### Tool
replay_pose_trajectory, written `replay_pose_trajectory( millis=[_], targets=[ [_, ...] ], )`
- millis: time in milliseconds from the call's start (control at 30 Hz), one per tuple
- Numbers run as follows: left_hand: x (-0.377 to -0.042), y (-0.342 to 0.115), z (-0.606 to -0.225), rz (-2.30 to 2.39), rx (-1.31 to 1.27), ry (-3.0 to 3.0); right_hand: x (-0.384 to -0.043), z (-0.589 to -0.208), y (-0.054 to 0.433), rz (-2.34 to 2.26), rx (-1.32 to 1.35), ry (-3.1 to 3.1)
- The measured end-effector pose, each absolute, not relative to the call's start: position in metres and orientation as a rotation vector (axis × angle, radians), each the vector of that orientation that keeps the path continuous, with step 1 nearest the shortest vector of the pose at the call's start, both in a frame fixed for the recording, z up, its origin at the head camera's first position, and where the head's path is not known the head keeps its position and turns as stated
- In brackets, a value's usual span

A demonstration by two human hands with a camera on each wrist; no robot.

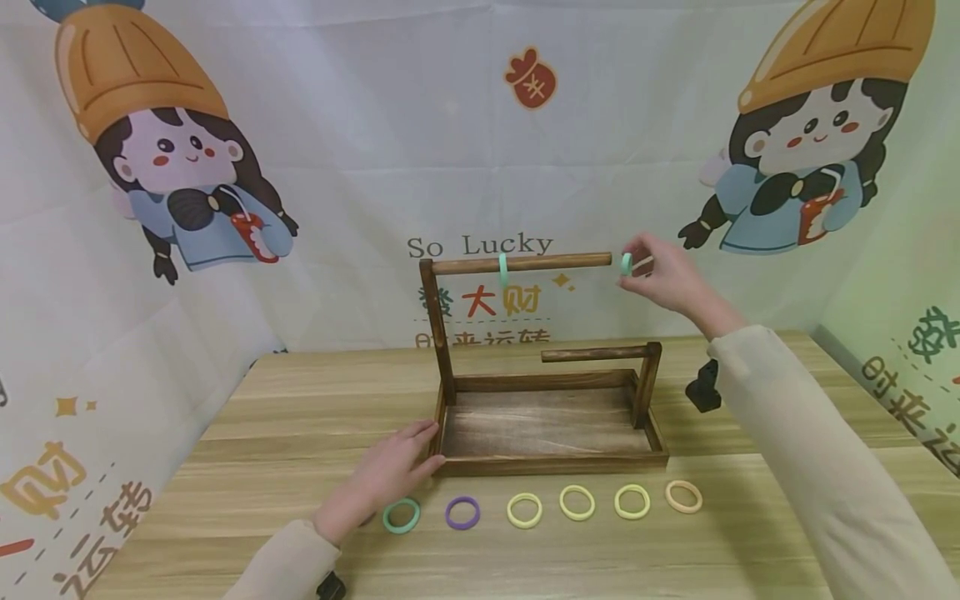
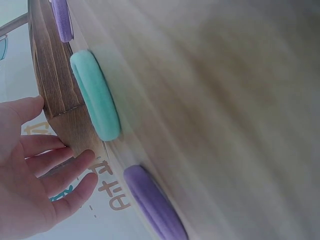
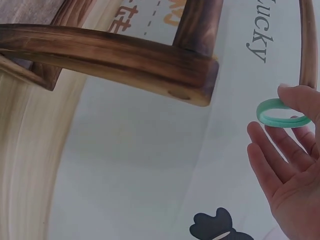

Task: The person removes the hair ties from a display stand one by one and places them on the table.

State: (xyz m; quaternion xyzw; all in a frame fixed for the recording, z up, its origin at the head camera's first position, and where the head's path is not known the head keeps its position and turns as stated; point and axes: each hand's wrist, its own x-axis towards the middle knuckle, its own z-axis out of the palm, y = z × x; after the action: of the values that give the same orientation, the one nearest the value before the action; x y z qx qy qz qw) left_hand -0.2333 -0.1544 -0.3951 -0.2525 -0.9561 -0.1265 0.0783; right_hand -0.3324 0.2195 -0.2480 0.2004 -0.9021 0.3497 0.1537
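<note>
Nearest to the person, six rings lie in one row on the wooden table: a green ring, a purple ring, three yellow rings and, at the right end, an orange ring. Just behind the green one, the left hand rests with straight, relaxed fingers against the front left corner of the wooden stand; it holds nothing and seems only to steady the stand.

Further back and higher, the right hand is raised to the free end of the upper rod. It pinches a mint ring between thumb and fingertips, the other fingers loosely spread. The ring stands just beside the tip of the rod, not yet over it. One more green ring already hangs on this rod near its middle. The lower rod carries nothing.

I judge that the step in hand is the threading of the mint ring onto the upper rod. The next move calls for lining the ring's opening with the rod tip, then sliding it left along the rod before the fingers let go.
</note>
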Motion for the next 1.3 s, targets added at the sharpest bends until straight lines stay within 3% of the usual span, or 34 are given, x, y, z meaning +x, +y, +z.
replay_pose_trajectory(
  millis=[1300],
  targets=[
    [-0.236, -0.155, -0.398, -0.377, -0.755, -2.869, -0.318, -0.275, 0.249, 0.888, 0.643, -2.586]
  ],
)
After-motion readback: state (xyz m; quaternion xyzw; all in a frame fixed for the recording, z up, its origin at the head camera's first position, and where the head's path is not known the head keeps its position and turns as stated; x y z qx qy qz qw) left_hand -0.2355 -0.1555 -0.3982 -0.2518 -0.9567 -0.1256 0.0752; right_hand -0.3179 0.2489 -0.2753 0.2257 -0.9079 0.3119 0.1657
